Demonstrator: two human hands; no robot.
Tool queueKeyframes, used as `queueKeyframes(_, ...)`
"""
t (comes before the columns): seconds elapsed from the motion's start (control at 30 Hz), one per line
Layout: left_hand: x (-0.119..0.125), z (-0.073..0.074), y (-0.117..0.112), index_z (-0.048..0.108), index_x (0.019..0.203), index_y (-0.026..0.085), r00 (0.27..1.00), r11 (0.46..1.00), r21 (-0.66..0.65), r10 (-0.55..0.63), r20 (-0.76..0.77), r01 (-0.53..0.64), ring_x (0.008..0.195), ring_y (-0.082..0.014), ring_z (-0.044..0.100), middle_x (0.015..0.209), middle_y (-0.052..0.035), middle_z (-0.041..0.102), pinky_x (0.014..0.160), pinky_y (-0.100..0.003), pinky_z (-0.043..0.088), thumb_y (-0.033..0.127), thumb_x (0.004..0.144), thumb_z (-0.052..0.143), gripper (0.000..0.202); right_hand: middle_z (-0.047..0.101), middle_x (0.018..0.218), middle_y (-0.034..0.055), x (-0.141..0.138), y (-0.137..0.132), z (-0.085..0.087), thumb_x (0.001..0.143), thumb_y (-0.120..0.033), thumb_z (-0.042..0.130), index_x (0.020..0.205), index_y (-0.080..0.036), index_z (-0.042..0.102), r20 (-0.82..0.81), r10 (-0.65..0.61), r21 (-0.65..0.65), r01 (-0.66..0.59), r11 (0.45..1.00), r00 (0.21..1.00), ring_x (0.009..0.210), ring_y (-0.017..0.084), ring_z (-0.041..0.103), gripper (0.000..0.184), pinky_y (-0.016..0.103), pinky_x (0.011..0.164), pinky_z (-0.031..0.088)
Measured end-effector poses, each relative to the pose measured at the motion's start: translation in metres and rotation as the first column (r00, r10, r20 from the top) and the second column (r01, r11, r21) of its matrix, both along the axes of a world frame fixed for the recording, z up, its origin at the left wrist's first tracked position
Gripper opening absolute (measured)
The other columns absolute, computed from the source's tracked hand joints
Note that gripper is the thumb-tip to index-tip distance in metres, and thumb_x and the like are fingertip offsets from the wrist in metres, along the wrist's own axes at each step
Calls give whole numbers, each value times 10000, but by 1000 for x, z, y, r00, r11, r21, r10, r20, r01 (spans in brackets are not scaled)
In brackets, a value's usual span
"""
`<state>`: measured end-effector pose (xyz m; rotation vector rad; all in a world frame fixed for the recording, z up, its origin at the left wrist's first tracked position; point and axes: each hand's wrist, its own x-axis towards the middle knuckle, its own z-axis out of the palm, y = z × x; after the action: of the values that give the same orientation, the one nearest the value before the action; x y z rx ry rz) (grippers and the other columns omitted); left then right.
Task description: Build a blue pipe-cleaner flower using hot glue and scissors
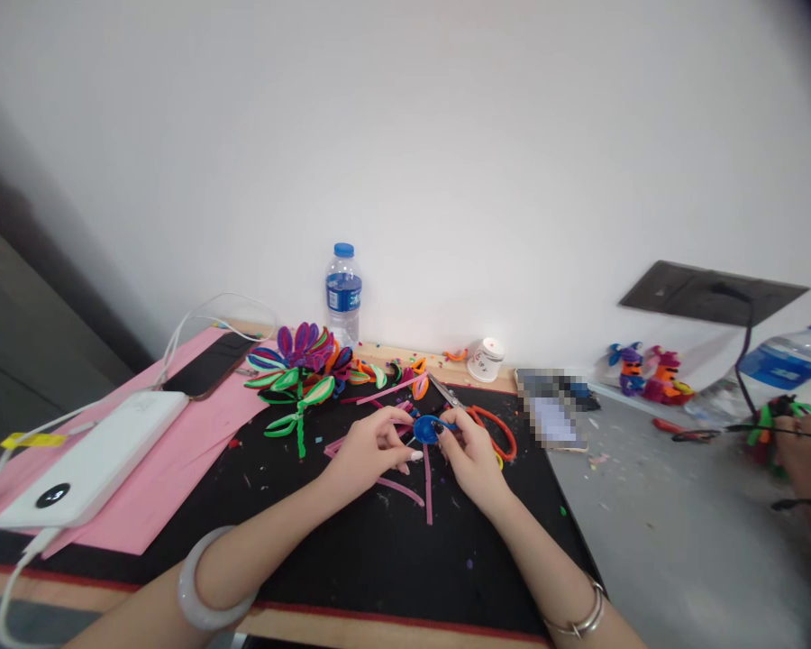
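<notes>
A blue coiled loop of what looks like pipe cleaner (424,430) is held above the black mat (371,568). My right hand (474,455) pinches its right side between thumb and fingers. My left hand (371,446) is at the loop's left edge, its thumb and forefinger curved and apart; whether a fingertip touches the loop is hard to see. Below the hands lie pink pipe cleaner strips (428,491). Orange-handled scissors (504,433) lie just behind my right hand, their blades pointing back left.
A colourful pipe cleaner flower (302,379) and a water bottle (343,297) stand behind. A white power bank (101,460) and phone (213,363) rest on pink sheets (155,496) at left. A paper cup (487,359) is near the wall. Another person's hand (807,451) is far right.
</notes>
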<state>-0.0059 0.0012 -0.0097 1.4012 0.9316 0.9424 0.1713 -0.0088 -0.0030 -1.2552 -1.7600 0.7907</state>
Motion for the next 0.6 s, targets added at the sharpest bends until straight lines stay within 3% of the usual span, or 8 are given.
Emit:
queueKeyframes(0.27, -1, -1, 1, 635, 895, 157, 994, 994, 87, -55, -90, 63, 496, -130, 587, 551, 31, 538, 539, -243, 464, 289, 729, 595, 216, 433, 583, -41, -1, -1, 2, 852, -286, 427, 761, -195, 447, -39, 40, -31, -41, 999, 998, 506, 107, 417, 131, 217, 482, 348)
queueKeyframes(0.6, -1, -1, 2, 639, 858, 139, 991, 989, 150, 13, -131, 7, 495, -114, 573, 676, -21, 591, 513, -235, 451, 323, 779, 521, 232, 420, 529, -60, -2, 1, 3, 843, -325, 453, 766, -194, 425, -251, -27, -124, -4, 992, 968, 455, 92, 395, 154, 215, 446, 312)
